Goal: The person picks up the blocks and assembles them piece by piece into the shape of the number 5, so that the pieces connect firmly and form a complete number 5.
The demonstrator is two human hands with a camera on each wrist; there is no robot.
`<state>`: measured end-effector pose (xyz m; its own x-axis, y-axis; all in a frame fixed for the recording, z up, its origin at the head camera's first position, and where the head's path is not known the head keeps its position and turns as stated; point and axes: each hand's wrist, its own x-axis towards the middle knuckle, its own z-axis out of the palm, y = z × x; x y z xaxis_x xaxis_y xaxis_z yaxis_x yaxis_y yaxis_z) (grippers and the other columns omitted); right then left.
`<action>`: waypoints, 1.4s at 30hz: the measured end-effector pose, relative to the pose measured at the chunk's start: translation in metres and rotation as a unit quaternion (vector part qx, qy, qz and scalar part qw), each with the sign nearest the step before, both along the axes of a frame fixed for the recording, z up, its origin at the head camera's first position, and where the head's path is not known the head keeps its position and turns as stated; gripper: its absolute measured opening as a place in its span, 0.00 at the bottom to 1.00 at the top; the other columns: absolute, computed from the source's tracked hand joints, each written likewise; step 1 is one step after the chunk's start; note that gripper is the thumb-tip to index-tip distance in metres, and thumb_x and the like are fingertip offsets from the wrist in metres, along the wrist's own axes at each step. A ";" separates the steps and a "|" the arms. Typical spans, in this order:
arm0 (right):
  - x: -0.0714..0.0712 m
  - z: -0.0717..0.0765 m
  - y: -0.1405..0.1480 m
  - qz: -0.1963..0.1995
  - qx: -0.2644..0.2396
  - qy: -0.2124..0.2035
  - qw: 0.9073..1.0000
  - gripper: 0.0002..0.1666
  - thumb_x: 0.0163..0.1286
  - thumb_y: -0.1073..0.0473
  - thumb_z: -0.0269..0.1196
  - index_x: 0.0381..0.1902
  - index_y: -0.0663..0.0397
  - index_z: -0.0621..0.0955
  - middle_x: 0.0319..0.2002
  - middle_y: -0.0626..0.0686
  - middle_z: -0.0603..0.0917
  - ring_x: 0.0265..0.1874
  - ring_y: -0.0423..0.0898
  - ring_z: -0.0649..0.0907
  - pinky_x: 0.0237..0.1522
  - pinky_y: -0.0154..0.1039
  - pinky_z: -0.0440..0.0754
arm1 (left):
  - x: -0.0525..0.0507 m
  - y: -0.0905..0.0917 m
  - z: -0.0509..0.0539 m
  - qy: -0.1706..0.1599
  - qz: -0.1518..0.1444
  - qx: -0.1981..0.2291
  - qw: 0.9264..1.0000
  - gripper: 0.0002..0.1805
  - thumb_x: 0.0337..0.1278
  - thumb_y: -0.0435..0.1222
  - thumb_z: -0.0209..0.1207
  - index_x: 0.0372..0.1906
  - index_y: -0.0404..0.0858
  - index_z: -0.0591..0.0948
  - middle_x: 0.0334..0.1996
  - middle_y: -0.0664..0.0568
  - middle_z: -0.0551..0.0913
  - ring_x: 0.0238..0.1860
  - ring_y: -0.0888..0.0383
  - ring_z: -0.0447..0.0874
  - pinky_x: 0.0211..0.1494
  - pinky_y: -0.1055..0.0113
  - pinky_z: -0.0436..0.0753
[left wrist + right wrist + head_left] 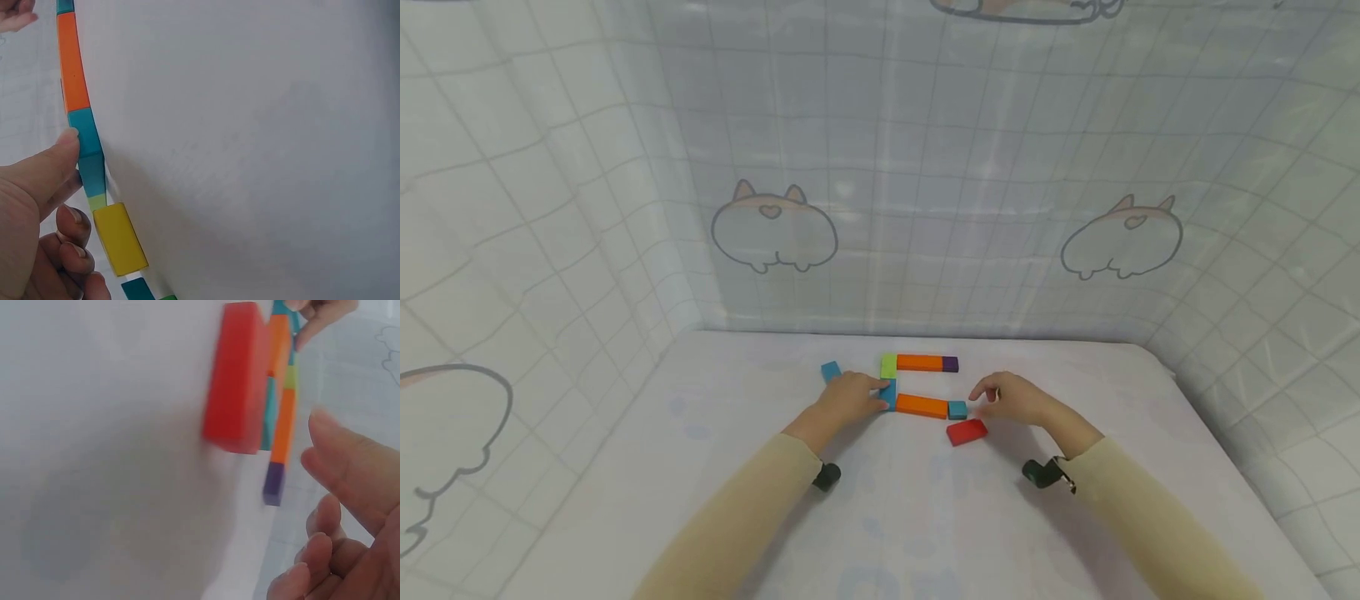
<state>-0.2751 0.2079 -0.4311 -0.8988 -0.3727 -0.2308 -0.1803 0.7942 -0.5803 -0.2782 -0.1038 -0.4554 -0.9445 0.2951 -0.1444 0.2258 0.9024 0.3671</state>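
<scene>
My left hand (pixel 852 397) pinches a blue block (pixel 889 395) between thumb and index finger. This block touches the light green block (pixel 889 366) beyond it and an orange block (pixel 922 406) to its right. A second orange block (pixel 920 362) extends right from the light green one, with a purple block (pixel 951 364) at its end. A small blue block (pixel 957 410) sits at the nearer orange block's right end. Beside it hovers my right hand (pixel 1017 398), fingers loosely bent and holding nothing. A red block (pixel 234 378) lies tilted just in front of the small blue block.
In the left wrist view a yellow block (pixel 120 239) stands by the left fingers; the hand hides it from the head view. Another blue block (pixel 831 372) lies beyond the left hand, and a green edge (pixel 167 298) shows nearby. A patterned curtain (pixel 880 167) encloses the white table (pixel 910 517).
</scene>
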 end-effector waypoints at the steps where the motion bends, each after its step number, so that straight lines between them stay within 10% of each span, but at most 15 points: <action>1: 0.001 -0.001 0.001 -0.003 0.001 -0.007 1.000 0.12 0.64 0.58 0.72 0.45 0.47 0.86 0.36 0.52 0.76 0.38 0.49 0.74 0.35 0.40 0.75 | 0.000 0.000 0.000 0.000 0.000 0.000 1.000 0.26 0.65 0.50 0.63 0.67 0.52 0.78 0.65 0.48 0.78 0.68 0.44 0.71 0.70 0.47 0.69; 42: 0.020 -0.015 0.010 -0.008 0.001 -0.029 1.000 0.11 0.58 0.53 0.76 0.38 0.43 0.86 0.34 0.49 0.77 0.37 0.48 0.76 0.36 0.40 0.77 | 0.000 -0.001 0.001 0.003 -0.006 -0.013 1.000 0.27 0.66 0.51 0.62 0.67 0.52 0.78 0.65 0.48 0.78 0.67 0.44 0.72 0.68 0.48 0.71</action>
<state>-0.2549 0.2178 -0.4461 -0.8899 -0.3578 -0.2830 -0.1339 0.7980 -0.5876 -0.2785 -0.1046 -0.4542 -0.9416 0.3032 -0.1467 0.2390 0.9084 0.3431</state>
